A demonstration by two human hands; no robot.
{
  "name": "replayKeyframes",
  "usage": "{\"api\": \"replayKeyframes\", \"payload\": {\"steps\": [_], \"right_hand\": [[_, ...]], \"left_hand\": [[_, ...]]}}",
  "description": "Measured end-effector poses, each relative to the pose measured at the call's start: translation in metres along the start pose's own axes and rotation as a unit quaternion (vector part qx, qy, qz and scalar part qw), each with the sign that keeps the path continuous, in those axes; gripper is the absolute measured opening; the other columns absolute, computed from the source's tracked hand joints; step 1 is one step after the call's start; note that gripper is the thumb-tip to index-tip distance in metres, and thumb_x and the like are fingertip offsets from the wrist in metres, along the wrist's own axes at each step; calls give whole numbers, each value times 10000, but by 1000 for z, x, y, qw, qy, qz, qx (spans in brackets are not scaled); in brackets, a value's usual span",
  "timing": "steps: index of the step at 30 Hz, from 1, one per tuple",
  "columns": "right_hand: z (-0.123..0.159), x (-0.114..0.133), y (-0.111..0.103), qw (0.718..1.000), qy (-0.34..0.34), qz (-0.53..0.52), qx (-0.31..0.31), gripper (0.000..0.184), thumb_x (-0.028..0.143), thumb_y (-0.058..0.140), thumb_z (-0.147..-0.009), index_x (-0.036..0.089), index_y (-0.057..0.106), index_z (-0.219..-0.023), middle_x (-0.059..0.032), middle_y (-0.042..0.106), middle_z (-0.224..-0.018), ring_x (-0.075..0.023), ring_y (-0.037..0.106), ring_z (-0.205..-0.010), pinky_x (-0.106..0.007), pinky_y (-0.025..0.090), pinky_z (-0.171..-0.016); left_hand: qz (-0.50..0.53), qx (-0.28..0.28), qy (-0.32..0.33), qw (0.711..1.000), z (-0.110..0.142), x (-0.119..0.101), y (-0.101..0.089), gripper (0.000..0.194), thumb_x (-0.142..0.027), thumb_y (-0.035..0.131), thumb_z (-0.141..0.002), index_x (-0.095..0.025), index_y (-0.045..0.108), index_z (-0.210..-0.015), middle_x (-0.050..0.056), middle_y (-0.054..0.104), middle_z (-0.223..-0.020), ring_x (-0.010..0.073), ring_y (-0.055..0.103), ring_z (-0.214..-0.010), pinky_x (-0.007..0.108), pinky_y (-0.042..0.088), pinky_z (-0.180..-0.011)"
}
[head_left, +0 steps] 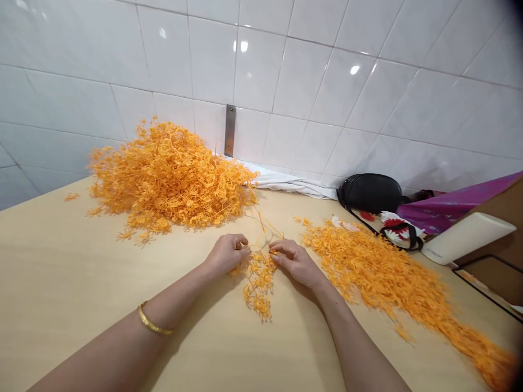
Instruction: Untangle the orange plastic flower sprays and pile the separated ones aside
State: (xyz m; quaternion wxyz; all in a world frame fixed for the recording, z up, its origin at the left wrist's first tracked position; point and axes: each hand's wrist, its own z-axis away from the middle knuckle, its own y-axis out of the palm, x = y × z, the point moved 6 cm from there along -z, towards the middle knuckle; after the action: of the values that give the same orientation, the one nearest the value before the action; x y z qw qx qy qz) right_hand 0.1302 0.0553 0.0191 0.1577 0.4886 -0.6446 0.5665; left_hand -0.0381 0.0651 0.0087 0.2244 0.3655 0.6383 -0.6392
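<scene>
Between my two hands hangs an orange artificial flower sprig [260,277] with several small spiky blossoms on thin stems. My left hand [227,252] has its thumb and fingers pinched on the sprig's left side. On the opposite side my right hand [295,260] pinches a piece of the sprig between thumb and forefinger. Thin orange stems [262,222] stick up behind the hands. A tall heap of orange sprigs [171,174] lies beyond my left hand. To the right of my right hand spreads a flatter pile of orange blossoms [379,272].
Against the tiled wall [261,65] lie a white cloth [290,182] and a black pouch [371,191] with a strap. Red and white flowers [394,228], a purple sheet [445,209] and a cream bottle-like object [468,238] are at the right. A metal bracket [230,130] is on the wall.
</scene>
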Motion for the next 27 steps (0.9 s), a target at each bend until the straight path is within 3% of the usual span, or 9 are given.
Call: {"api": "replayKeyframes", "payload": {"steps": [3,5,8,10,14,17,20,23,27], "right_hand": [[-1,-1,1,998,16,-64,-25,140,261,479,-760,191,590,-807,-7,575,-740,-130,507,-679,-245,392,-626],[-1,1,2,995,14,-85,-50,168,292,437,-790,187,568,-805,7,545,-696,-112,480,-618,-225,369,-567],[-2,4,2,991,13,-99,-86,197,342,420,-802,189,543,-802,21,518,-650,-104,464,-576,-218,353,-535],[-2,6,1,988,15,-114,-106,201,361,424,-798,191,528,-776,27,509,-632,-103,463,-568,-216,353,-536],[-1,2,-4,971,40,-194,-134,247,399,407,-799,192,508,-711,31,496,-600,-100,454,-547,-214,352,-518],[-1,-3,-5,950,66,-269,-141,285,430,393,-798,188,523,-722,14,526,-642,-106,480,-580,-222,378,-543],[-1,-6,-5,945,76,-278,-152,289,434,431,-780,180,529,-684,12,523,-653,-99,481,-591,-216,386,-550],[-1,-9,0,951,90,-258,-145,289,441,460,-764,177,517,-661,30,485,-574,-84,442,-502,-201,357,-465],[1,-15,2,952,129,-235,-145,320,479,452,-754,186,480,-630,66,387,-419,-70,313,-338,-197,229,-325]], "left_hand": [[-156,-68,47,984,10,-20,-10,344,-250,463,-708,-158,539,-1031,94,555,-926,211,505,-836,304,413,-652],[-231,-103,118,960,19,-42,-11,362,-154,430,-705,-176,521,-1054,89,521,-1033,228,430,-986,312,408,-723],[-240,-106,217,940,31,-76,-1,359,-58,370,-701,-194,539,-988,50,545,-1000,189,391,-1027,281,385,-799],[-205,-106,218,948,33,-88,7,294,-103,359,-743,-200,536,-956,40,559,-956,171,428,-971,268,388,-782],[-154,-89,87,980,21,-77,24,251,-325,435,-752,-180,507,-945,57,569,-865,189,494,-829,289,399,-676],[-126,-61,17,990,12,-56,29,218,-354,434,-747,-186,531,-844,50,570,-785,181,509,-760,273,380,-622],[-108,-61,17,992,8,-43,25,170,-318,436,-742,-199,554,-766,34,570,-750,173,507,-758,260,361,-620],[-84,-87,33,992,8,-38,22,165,-257,471,-706,-207,568,-830,26,573,-792,168,507,-771,262,358,-647],[53,-55,110,991,8,-46,34,232,-238,455,-720,-199,578,-913,24,583,-827,144,517,-758,246,371,-674]]}}
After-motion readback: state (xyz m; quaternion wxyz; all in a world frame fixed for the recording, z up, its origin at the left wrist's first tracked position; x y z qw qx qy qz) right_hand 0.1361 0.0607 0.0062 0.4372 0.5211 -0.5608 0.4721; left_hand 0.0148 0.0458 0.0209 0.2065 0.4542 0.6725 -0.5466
